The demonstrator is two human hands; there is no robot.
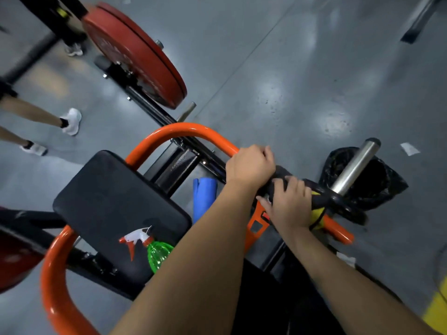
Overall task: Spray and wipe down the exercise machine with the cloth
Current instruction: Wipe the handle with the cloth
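Our left hand [250, 165] is curled round the orange handlebar [193, 131]. Our right hand [287, 206] is wrapped over what looks like the dark cloth [280, 176] on the grip. The spray bottle [154, 250] is lying on the seat pad [108, 194] right by our forearm, so one nudge could probably roll it off.

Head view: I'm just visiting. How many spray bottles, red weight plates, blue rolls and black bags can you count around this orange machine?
Spray bottle: 1
Red weight plates: 2 (the lower-left one is partly out of view)
Blue roll: 1
Black bag: 1
Total: 5
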